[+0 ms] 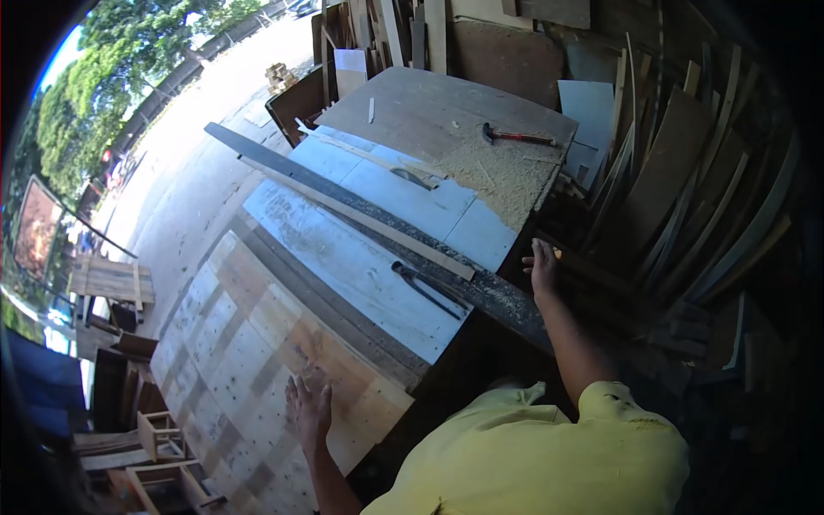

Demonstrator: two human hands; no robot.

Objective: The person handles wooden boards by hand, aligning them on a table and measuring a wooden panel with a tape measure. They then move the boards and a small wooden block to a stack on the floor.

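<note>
My left hand (309, 408) has its fingers spread over a broad panel of light wood blocks (249, 348), with nothing in its grasp. To the right, my right hand (542, 268) is raised near the close end of a long dark beam (360, 210), fingers extended. A small orange spot shows beside its fingertips; I cannot tell what it is. Along the beam lies a thin wooden strip (412, 246). Between the beam and the panel, a dark tool with a hooked head (429, 288) rests on a pale blue board (330, 249).
Beyond the beam, a curved saw blade (410, 178) stands up from a pale blue tabletop (463, 210). A red-handled hammer (519, 137) lies near sawdust (489, 176). Wood offcuts (678, 163) lean at the right. Small wooden frames (163, 438) sit at lower left.
</note>
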